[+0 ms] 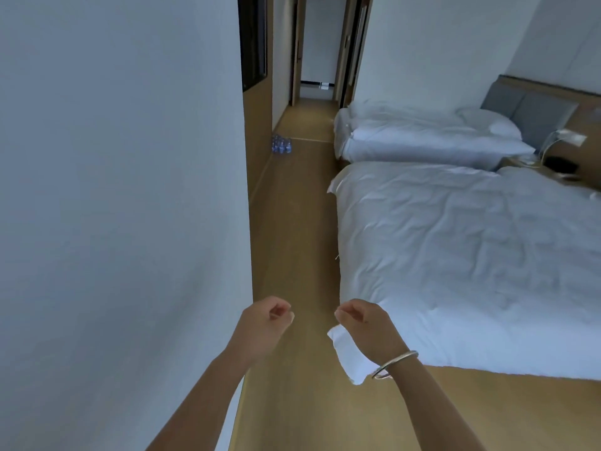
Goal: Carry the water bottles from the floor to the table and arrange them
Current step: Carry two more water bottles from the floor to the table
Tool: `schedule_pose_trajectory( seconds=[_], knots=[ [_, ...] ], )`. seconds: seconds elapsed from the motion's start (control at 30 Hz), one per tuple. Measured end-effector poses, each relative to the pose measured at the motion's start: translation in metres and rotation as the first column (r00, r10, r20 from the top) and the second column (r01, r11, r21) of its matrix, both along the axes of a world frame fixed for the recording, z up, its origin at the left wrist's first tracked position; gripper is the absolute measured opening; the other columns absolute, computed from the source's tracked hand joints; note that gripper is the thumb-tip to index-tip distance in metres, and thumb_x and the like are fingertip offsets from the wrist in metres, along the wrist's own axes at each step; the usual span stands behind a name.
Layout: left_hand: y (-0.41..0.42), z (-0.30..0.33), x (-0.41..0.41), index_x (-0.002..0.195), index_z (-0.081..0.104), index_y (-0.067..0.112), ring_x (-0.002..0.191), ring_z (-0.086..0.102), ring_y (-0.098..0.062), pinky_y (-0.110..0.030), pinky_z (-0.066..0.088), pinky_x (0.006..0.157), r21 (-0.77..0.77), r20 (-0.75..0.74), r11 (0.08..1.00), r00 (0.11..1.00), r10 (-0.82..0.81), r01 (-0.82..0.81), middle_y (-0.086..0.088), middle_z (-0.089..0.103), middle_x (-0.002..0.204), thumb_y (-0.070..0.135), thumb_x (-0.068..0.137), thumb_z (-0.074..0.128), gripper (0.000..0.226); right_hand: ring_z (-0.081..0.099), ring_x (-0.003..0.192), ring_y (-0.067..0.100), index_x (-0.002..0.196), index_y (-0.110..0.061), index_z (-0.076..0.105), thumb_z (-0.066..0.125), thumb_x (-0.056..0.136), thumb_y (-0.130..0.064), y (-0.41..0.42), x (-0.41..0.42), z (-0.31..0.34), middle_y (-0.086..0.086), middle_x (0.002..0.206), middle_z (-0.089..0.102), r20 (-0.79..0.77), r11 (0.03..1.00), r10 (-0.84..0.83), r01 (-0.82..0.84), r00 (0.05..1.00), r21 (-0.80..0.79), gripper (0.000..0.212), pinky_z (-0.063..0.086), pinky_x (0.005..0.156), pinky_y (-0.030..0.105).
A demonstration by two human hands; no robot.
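Note:
A cluster of several clear water bottles [281,146] with blue labels stands on the wooden floor far ahead, against the base of the left wall. My left hand [267,317] and my right hand [361,319] are raised in front of me at the near end of the aisle, far from the bottles. Both have their fingers curled in and hold nothing. A silver bangle [395,364] circles my right wrist. No table is in view.
A white wall [123,190] fills the left side. Two beds with white duvets, the near bed [471,262] and the far bed [422,138], line the right. A narrow wooden floor aisle [292,229] runs between them toward a hallway. A white cloth corner [346,353] hangs behind my right wrist.

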State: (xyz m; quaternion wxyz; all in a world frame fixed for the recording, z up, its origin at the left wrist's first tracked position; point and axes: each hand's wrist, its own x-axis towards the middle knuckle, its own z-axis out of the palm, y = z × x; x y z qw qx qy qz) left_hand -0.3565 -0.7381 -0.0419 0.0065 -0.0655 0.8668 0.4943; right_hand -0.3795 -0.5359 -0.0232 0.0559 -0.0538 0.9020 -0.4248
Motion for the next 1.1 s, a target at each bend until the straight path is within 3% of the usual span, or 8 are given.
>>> schedule_pose_trajectory(
  seconds=[0.1, 0.2, 0.37, 0.43, 0.53, 0.73, 0.93, 1.1],
  knots=[
    [-0.010, 0.000, -0.051, 0.100, 0.063, 0.026, 0.081, 0.059, -0.003, -0.011, 0.042, 0.068, 0.002, -0.004, 0.999, 0.999, -0.041, 0.041, 0.016, 0.061, 0.091, 0.027, 0.088, 0.057, 0.013, 0.055, 0.081, 0.006, 0.096, -0.014, 0.065, 0.055, 0.090, -0.027, -0.017, -0.047, 0.004, -0.002, 0.091, 0.065, -0.046, 0.998, 0.009, -0.005, 0.999, 0.070, 0.017, 0.037, 0.066, 0.003],
    [-0.018, -0.004, -0.088, 0.103, 0.062, 0.021, 0.079, 0.058, -0.007, -0.014, 0.044, 0.071, -0.010, 0.030, 0.999, 0.998, -0.053, 0.053, 0.010, 0.061, 0.091, 0.026, 0.090, 0.056, 0.016, 0.055, 0.084, 0.009, 0.099, -0.011, 0.064, 0.054, 0.090, -0.026, -0.033, -0.084, 0.001, 0.001, 0.095, 0.065, -0.025, 0.994, 0.023, -0.020, 0.999, 0.105, 0.020, 0.041, 0.074, 0.013],
    [-0.042, -0.018, -0.118, 0.100, 0.062, 0.026, 0.083, 0.058, 0.002, -0.004, 0.039, 0.065, -0.064, 0.088, 0.993, 0.992, -0.091, 0.097, 0.015, 0.061, 0.092, 0.030, 0.089, 0.057, 0.012, 0.056, 0.087, 0.011, 0.098, -0.012, 0.064, 0.055, 0.089, -0.028, -0.049, -0.130, -0.014, -0.001, 0.093, 0.063, 0.035, 0.994, 0.045, -0.049, 0.998, 0.103, 0.020, 0.045, 0.082, 0.022],
    [-0.055, -0.021, -0.132, 0.089, 0.058, 0.035, 0.081, 0.058, 0.003, -0.001, 0.040, 0.060, -0.077, 0.100, 0.995, 0.993, -0.058, 0.066, 0.015, 0.062, 0.090, 0.031, 0.089, 0.057, 0.005, 0.056, 0.087, 0.011, 0.098, -0.013, 0.064, 0.056, 0.089, -0.029, -0.055, -0.153, -0.021, -0.003, 0.092, 0.062, 0.067, 0.993, 0.058, -0.064, 0.996, 0.095, 0.019, 0.044, 0.082, 0.022],
    [-0.065, -0.023, -0.154, 0.077, 0.053, 0.042, 0.076, 0.058, 0.004, -0.002, 0.040, 0.057, -0.087, 0.095, 0.996, 0.995, 0.045, -0.037, 0.018, 0.061, 0.085, 0.030, 0.089, 0.057, 0.017, 0.057, 0.087, 0.010, 0.098, -0.016, 0.065, 0.057, 0.089, -0.029, -0.064, -0.192, -0.032, -0.006, 0.089, 0.061, 0.112, 0.993, 0.099, -0.106, 0.989, 0.058, 0.018, 0.043, 0.080, 0.019],
    [-0.055, -0.030, -0.247, 0.094, 0.058, 0.032, 0.077, 0.057, 0.002, -0.002, 0.042, 0.056, -0.102, 0.144, 0.995, 0.990, -0.003, 0.017, 0.019, 0.059, 0.089, 0.031, 0.091, 0.055, 0.005, 0.057, 0.082, 0.006, 0.093, -0.020, 0.065, 0.059, 0.087, -0.029, -0.066, -0.286, -0.047, -0.013, 0.081, 0.059, 0.125, 0.990, 0.136, -0.138, 0.983, 0.008, 0.013, 0.040, 0.071, 0.012],
    [-0.026, -0.010, -0.376, 0.113, 0.059, 0.024, 0.092, 0.054, 0.005, -0.007, 0.041, 0.076, -0.105, 0.124, 0.993, 0.991, -0.040, 0.053, 0.015, 0.060, 0.101, 0.033, 0.092, 0.053, 0.024, 0.060, 0.088, 0.014, 0.097, -0.013, 0.066, 0.057, 0.089, -0.031, -0.035, -0.409, -0.030, 0.001, 0.095, 0.068, 0.072, 0.983, 0.151, -0.157, 0.986, 0.099, 0.022, 0.045, 0.082, 0.022],
    [-0.004, 0.003, -0.473, 0.117, 0.059, 0.018, 0.101, 0.056, -0.004, -0.017, 0.042, 0.087, -0.113, 0.099, 0.992, 0.994, -0.043, 0.054, 0.008, 0.062, 0.109, 0.029, 0.093, 0.053, 0.027, 0.060, 0.093, 0.013, 0.103, -0.014, 0.064, 0.056, 0.090, -0.033, -0.010, -0.507, -0.021, 0.001, 0.103, 0.066, 0.059, 0.984, 0.145, -0.150, 0.988, 0.094, 0.024, 0.046, 0.086, 0.022]
  ],
)
